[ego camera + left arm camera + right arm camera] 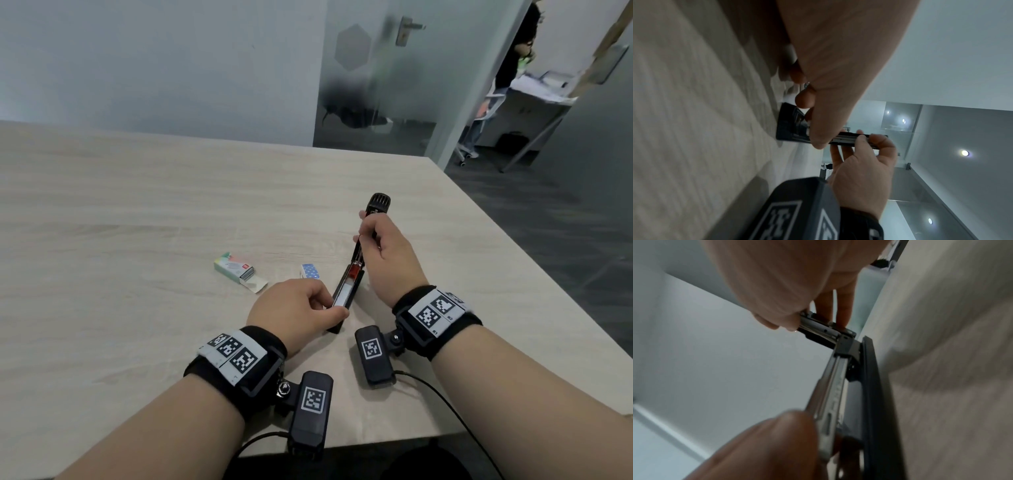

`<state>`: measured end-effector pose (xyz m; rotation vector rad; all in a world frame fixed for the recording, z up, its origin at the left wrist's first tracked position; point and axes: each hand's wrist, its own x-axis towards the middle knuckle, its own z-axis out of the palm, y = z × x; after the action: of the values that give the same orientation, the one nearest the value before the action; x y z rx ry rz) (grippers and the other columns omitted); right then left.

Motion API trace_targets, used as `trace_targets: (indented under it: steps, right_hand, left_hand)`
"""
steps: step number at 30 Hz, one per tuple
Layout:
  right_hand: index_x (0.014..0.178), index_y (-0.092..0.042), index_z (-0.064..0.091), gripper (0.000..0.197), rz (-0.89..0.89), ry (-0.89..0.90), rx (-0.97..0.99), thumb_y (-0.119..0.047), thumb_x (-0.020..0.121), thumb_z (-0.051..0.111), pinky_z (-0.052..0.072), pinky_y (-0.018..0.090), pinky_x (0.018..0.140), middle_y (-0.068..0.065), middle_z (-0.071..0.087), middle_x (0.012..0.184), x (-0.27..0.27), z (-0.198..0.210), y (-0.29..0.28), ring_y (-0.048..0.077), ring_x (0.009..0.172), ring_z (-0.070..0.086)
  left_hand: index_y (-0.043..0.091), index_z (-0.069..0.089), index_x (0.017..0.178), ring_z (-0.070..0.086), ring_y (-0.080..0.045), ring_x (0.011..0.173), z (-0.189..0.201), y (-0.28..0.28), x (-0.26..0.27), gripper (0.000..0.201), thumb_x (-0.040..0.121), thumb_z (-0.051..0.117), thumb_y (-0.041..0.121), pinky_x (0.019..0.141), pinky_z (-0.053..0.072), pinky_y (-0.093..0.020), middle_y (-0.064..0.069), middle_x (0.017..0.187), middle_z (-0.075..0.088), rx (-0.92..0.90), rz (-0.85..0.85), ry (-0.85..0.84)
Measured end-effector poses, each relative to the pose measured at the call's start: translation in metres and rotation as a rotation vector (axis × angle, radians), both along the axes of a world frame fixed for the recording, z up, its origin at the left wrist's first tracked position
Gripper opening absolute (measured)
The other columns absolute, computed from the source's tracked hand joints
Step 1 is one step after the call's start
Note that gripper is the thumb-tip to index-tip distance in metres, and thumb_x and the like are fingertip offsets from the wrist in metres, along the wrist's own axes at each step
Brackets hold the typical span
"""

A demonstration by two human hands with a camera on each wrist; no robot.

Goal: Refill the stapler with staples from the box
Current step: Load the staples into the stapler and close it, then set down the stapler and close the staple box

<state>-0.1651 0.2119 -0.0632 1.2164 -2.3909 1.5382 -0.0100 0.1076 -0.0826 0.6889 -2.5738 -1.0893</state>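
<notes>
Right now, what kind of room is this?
Probably an office or meeting room. There is a big wooden table, a frosted glass door with a metal handle, and grey carpet outside it. A stapler and a staple box are on the table too.

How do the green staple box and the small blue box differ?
The green staple box is larger; the blue box is smaller. The green staple box has its end flap open, while the blue box, dotted white, shows no open flap. Both lie untouched on the table, left of the stapler.
</notes>
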Motion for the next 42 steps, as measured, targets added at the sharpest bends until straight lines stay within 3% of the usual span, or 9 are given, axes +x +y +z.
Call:
trace_targets:
  steps: [5,14,20,27,30,33,36,39,42]
  right_hand:
    - [0.076,-0.009,0.055,0.021,0.107,0.185,-0.002,0.010,0.078,0.047,0.049,0.046,0.079,0.013,0.064,0.105,0.007,0.009,0.014,0.035,0.098,0.059]
    - [0.071,-0.025,0.054,0.026,0.257,0.169,0.055,0.000,0.076,0.052,0.052,0.032,0.100,0.005,0.068,0.133,0.017,0.010,0.030,0.018,0.118,0.067]
    - [0.072,-0.013,0.058,0.018,0.361,0.075,0.256,0.005,0.076,0.055,0.043,0.012,0.097,-0.003,0.073,0.123,0.024,0.001,0.035,-0.001,0.119,0.062]
    - [0.102,-0.028,0.066,0.012,0.209,-0.014,0.365,-0.022,0.092,0.067,0.038,0.016,0.100,-0.006,0.066,0.135,0.024,0.002,0.032,-0.004,0.126,0.053]
    - [0.135,-0.029,0.062,0.042,0.190,-0.031,0.522,-0.044,0.096,0.062,0.028,0.029,0.122,-0.003,0.048,0.159,0.023,0.003,0.032,0.007,0.149,0.037]
    - [0.155,-0.030,0.044,0.059,0.202,-0.089,0.629,-0.050,0.101,0.053,0.014,0.027,0.124,-0.005,0.021,0.173,0.026,0.005,0.032,0.009,0.158,0.018]
    - [0.160,-0.036,0.031,0.071,0.193,-0.137,0.659,-0.062,0.097,0.049,0.012,0.032,0.126,-0.006,0.005,0.175,0.027,0.004,0.032,0.013,0.160,0.010]
    - [0.160,-0.047,0.023,0.096,0.188,-0.179,0.682,-0.085,0.076,0.045,0.016,0.039,0.128,-0.009,-0.005,0.175,0.028,0.001,0.033,0.017,0.161,0.010]
    - [0.159,-0.050,0.020,0.106,0.204,-0.188,0.696,-0.089,0.065,0.050,0.019,0.043,0.128,-0.014,-0.010,0.174,0.027,-0.002,0.033,0.019,0.161,0.012]
  left_hand:
    - [0.026,0.070,0.072,0.059,-0.002,0.065,0.000,-0.001,-0.001,0.028,0.075,0.073,0.054,0.065,0.049,-0.026,0.013,0.063,0.065,-0.024,0.010,-0.014]
    - [0.028,0.067,0.069,0.059,-0.001,0.066,-0.001,0.000,-0.002,0.029,0.075,0.071,0.056,0.061,0.045,-0.026,0.013,0.064,0.065,-0.037,0.013,-0.015]
    - [0.027,0.059,0.063,0.061,-0.010,0.067,-0.001,-0.001,-0.002,0.031,0.074,0.072,0.054,0.062,0.046,-0.030,0.010,0.064,0.065,-0.015,0.010,-0.017]
    - [0.034,0.069,0.085,0.061,-0.001,0.071,0.003,0.002,0.002,0.030,0.065,0.079,0.054,0.064,0.047,-0.025,0.012,0.075,0.069,-0.027,-0.056,-0.079]
    - [0.035,0.070,0.088,0.062,-0.001,0.074,0.004,0.002,0.003,0.024,0.069,0.075,0.048,0.071,0.049,-0.026,0.014,0.076,0.071,-0.040,-0.046,-0.071]
    - [0.035,0.072,0.086,0.062,-0.002,0.074,0.003,0.002,0.004,0.015,0.074,0.064,0.034,0.072,0.050,-0.026,0.015,0.075,0.070,-0.014,-0.029,-0.046]
    - [0.032,0.073,0.077,0.061,-0.004,0.065,0.000,0.001,0.006,0.020,0.074,0.058,0.020,0.066,0.048,-0.027,0.012,0.072,0.071,0.118,0.019,0.073]
    - [0.030,0.072,0.072,0.053,-0.007,0.054,-0.004,-0.002,0.008,0.021,0.073,0.056,0.017,0.060,0.045,-0.029,0.005,0.069,0.071,0.299,0.146,0.292]
    - [0.026,0.070,0.073,0.052,-0.009,0.059,-0.002,-0.008,0.009,0.018,0.073,0.053,0.019,0.061,0.041,-0.028,0.015,0.065,0.063,0.292,0.261,0.450]
